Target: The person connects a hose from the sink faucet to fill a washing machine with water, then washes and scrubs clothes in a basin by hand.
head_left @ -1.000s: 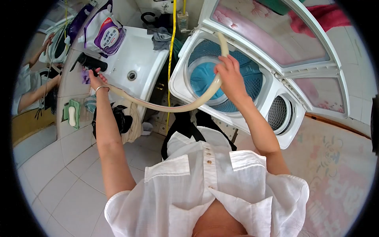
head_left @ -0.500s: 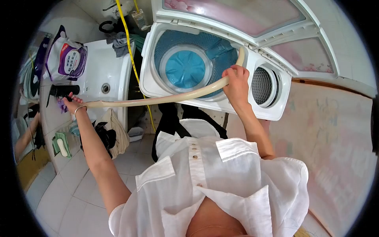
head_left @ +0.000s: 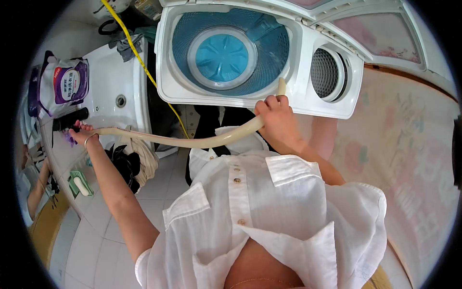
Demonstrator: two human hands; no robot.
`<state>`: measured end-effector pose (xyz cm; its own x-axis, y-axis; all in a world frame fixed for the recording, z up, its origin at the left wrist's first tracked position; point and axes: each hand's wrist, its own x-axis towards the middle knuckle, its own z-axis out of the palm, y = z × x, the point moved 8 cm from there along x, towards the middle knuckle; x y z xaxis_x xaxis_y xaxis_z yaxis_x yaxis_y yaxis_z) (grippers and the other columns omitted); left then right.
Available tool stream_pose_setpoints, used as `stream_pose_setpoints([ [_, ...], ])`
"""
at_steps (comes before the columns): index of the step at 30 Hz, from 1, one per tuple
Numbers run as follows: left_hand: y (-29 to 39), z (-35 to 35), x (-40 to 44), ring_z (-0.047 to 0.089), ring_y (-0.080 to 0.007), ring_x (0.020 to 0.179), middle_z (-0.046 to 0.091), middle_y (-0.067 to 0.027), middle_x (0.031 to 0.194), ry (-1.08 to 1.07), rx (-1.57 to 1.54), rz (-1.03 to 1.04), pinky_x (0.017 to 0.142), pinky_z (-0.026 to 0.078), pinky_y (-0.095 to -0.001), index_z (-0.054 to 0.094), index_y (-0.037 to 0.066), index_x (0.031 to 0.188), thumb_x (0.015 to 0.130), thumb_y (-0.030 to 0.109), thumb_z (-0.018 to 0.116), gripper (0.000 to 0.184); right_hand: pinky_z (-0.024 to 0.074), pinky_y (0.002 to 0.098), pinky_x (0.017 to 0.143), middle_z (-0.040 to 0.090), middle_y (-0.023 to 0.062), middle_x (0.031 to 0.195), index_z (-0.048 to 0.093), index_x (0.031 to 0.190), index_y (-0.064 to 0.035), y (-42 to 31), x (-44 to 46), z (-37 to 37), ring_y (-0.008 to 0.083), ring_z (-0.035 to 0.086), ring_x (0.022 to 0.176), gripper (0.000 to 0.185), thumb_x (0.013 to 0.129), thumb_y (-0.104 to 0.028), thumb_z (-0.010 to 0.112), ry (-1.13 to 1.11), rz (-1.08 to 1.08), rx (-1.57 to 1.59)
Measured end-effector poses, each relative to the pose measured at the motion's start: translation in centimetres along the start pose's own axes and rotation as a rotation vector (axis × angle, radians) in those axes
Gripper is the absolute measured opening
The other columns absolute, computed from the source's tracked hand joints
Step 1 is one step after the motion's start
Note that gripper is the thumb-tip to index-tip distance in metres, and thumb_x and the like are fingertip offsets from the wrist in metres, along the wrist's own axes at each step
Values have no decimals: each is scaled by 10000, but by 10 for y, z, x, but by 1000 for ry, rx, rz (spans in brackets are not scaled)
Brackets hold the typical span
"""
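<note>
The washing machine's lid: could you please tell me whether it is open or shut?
Open: the lid stands raised, leaving the blue tub and the smaller drum uncovered.

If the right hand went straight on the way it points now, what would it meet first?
Probably the washing machine's front rim, just ahead of the right hand, though the depth between is unclear.

Wht sink (head_left: pixel 108 77), lt-gray tile flr (head_left: pixel 156 207), mirror (head_left: pixel 30 168) far L, faded pink-print surface (head_left: pixel 394 144) on R.

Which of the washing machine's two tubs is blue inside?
The larger tub, on the side nearer the sink; the smaller tub, on the far side, is grey and perforated.
</note>
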<state>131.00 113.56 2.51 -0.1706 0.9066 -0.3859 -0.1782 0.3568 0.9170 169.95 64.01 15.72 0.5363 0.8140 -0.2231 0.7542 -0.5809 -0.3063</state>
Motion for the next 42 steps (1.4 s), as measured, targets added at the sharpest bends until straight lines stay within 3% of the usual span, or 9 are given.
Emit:
stream_pose_setpoints([
  [14,-8,-6,24,331,-121,463,410,1,581,-53,-35,-12,426,279,-243,532,93,810,884,521,367,465,374,434,762,491,71,918,582,841,-102,31,-15,-17,296,437,968,204,660,-60,666,88,184,-13],
  [25,-11,-1,24,351,-127,449,414,8,555,-59,-89,-16,409,284,-242,547,104,801,858,532,408,454,374,430,775,503,67,935,578,855,-110,48,5,-23,294,441,992,279,610,-30,684,198,167,-8],
  [28,-9,1,21,363,-125,454,419,6,556,-38,-104,-15,406,288,-239,544,110,791,860,534,407,451,385,431,772,508,67,938,579,855,-110,51,13,-23,293,448,993,277,611,-30,683,206,169,2],
  [30,-2,10,0,303,-131,446,379,8,531,29,-66,7,427,261,-244,519,92,778,921,528,321,500,391,431,770,510,67,938,580,855,-108,53,16,-21,292,452,992,273,613,-31,681,214,190,2],
  [34,-6,1,17,323,-130,466,411,3,564,3,-52,7,433,258,-253,529,84,787,911,529,334,501,409,430,769,514,79,935,581,853,-98,35,23,-13,293,463,984,249,629,-42,671,193,32,0],
  [36,-5,-4,18,325,-120,480,374,16,572,53,-9,23,433,265,-243,558,116,797,840,548,421,455,416,431,770,517,85,930,581,851,-95,29,23,-9,299,466,984,236,637,-44,665,178,-16,37],
  [38,-6,-8,17,300,-130,551,354,33,628,62,26,25,510,246,-264,567,150,800,800,592,444,459,436,437,769,526,100,920,577,852,-86,27,24,5,324,475,970,218,652,-39,652,46,-44,116],
  [41,-5,-1,8,297,-124,516,369,23,623,-1,-27,-29,480,250,-266,538,110,800,848,537,421,445,447,418,763,552,127,881,551,854,-66,20,22,4,348,494,935,201,674,-29,633,66,-81,167],
  [42,-3,5,-2,312,-112,517,378,10,619,-13,-35,-27,472,260,-264,546,91,822,904,512,346,473,444,415,756,557,132,871,541,850,-64,17,24,2,348,498,930,197,677,-15,620,72,-86,198],
])
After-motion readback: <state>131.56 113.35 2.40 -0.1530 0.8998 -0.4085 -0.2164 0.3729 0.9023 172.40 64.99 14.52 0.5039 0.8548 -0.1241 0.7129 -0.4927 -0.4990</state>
